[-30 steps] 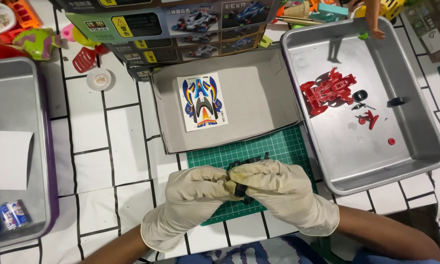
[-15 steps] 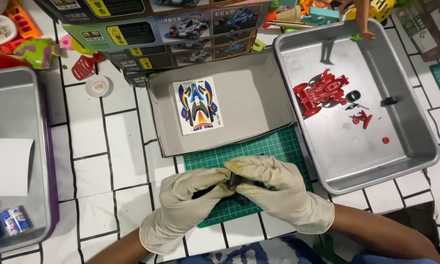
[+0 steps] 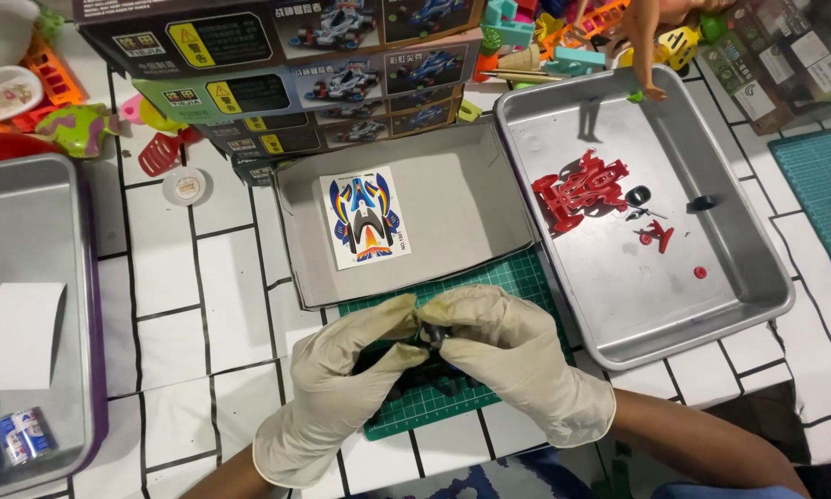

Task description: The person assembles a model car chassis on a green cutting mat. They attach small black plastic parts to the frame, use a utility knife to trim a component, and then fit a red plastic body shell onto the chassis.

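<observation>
The white tiled surface (image 3: 171, 277) carries everything, and the largest things on it are two shiny metal trays: one at the right (image 3: 711, 314) holding a red plastic model-car frame (image 3: 582, 194) with small loose red and black bits beside it, and one at the left edge (image 3: 36, 212) with a white paper slip in it. Between them lies a shallow grey cardboard box lid (image 3: 471, 199) with a colourful sticker sheet (image 3: 369, 217) inside. Just below it sits a green gridded cutting mat (image 3: 517, 277), partly hidden.

Over that mat both gloved hands meet. The left hand (image 3: 342, 388) and the right hand (image 3: 517, 360) pinch a small black plastic part (image 3: 431, 334) between their fingertips, thumbs and forefingers closed narrowly on it from either side. The part sits dead centre between them, equally near each; its long axis cannot be made out. Both wrists angle inward from the bottom edge, palms turned down.
</observation>
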